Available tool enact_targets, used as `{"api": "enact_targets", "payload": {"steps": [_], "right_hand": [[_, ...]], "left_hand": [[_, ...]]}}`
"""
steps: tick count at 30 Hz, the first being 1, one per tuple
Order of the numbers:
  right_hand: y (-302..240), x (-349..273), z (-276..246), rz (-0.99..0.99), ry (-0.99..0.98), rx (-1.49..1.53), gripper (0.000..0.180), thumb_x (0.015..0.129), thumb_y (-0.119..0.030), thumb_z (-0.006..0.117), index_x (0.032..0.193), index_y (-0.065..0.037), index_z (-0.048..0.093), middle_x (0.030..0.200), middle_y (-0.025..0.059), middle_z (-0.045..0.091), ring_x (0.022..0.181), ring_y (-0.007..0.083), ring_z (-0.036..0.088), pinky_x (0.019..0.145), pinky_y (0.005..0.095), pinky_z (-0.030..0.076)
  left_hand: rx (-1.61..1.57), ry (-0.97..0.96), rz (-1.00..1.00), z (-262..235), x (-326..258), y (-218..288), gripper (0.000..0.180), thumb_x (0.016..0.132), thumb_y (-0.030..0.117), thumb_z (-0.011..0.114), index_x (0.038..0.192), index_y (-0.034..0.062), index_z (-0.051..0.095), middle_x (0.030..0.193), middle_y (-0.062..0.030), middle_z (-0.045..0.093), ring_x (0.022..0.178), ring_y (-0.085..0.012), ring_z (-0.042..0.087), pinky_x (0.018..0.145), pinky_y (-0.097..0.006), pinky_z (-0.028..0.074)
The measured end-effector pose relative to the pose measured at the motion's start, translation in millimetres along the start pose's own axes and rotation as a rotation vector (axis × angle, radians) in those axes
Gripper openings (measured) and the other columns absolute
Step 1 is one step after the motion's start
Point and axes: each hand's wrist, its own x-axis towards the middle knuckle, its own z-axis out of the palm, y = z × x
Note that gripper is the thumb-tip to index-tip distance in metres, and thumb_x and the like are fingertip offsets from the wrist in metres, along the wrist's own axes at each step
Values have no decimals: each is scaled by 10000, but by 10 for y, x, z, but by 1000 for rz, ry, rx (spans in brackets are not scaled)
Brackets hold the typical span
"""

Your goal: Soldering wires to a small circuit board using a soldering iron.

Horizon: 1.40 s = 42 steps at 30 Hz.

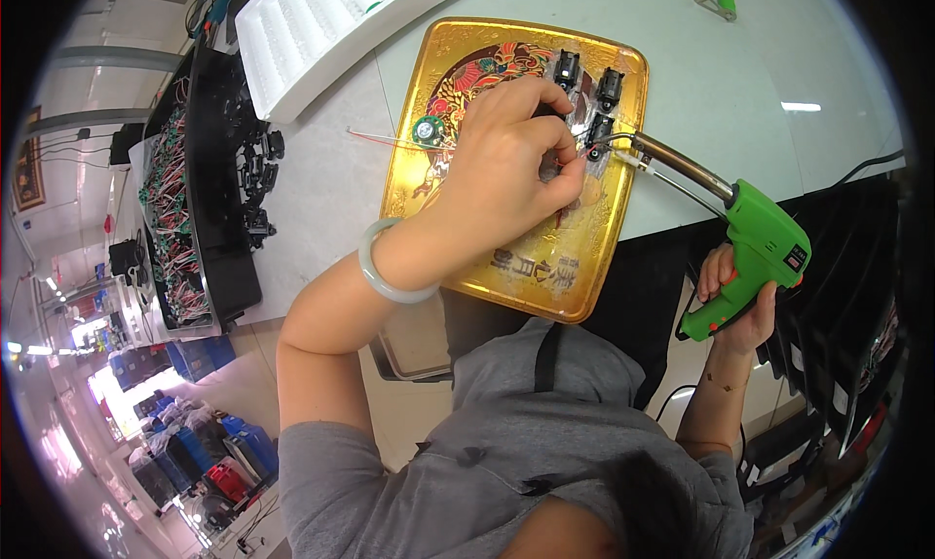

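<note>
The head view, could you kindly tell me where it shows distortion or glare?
Head view: straight edges bend toward the black rim; head view again: a white glare strip on the pale table, highlights on the gold tray, washed-out patches at lower left.

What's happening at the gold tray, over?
Right hand gripping green soldering gun, aimed at small black part. Left hand curled beside it, hold unclear. Left hand hides some of gold tray.

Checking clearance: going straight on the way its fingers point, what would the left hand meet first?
Probably the small black plastic block on the gold rectangular tray, just past the left hand; the green soldering gun ends close by, so depth is unclear.
</note>
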Motion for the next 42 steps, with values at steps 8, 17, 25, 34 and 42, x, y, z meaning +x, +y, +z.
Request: {"api": "enact_targets", "payload": {"steps": [8, 17, 25, 34, 42], "right_hand": [[72, -46, -103, -28, -37, 6, 566, 843, -498, 369, 1007, 40, 430, 747, 99, 433, 649, 169, 439, 514, 262, 400], [18, 214, 81, -96, -18, 265, 715, 846, -555, 324, 1200, 64, 378, 1066, 240, 504, 885, 281, 544, 677, 310, 461], [152, 609, 540, 83, -106, 655, 616, 842, -521, 400, 1137, 19, 432, 1058, 130, 493, 901, 216, 481, 771, 305, 420], [188, 684, 647, 97, -41, 698, 595, 837, -523, 380, 1109, -2, 468, 1031, 109, 515, 944, 204, 465, 880, 356, 341], [208, 685, 559, 88, -37, 705, 599, 839, -526, 358, 1102, 0, 471, 1043, 117, 506, 989, 225, 464, 924, 412, 336]], "left_hand": [[-22, 44, 15, 22, 3, -34, 120, 582, 82, 646, 565, 42, 534, 879, -72, 537, 850, -254, 504, 744, -366, 370], [-6, 48, 2, 17, 28, 13, 119, 583, 78, 644, 558, 51, 531, 866, -66, 533, 831, -253, 506, 746, -368, 372], [-16, 51, -4, 28, 11, 26, 118, 590, 76, 642, 566, 56, 528, 861, -75, 526, 831, -262, 502, 753, -367, 373], [-17, 36, -4, 4, 10, 47, 120, 598, 91, 644, 575, 63, 530, 884, -79, 516, 841, -262, 494, 742, -359, 373], [182, 88, -67, -302, 196, -46, 214, 627, 218, 684, 664, 44, 565, 904, -106, 504, 875, -282, 476, 745, -372, 370]]}}
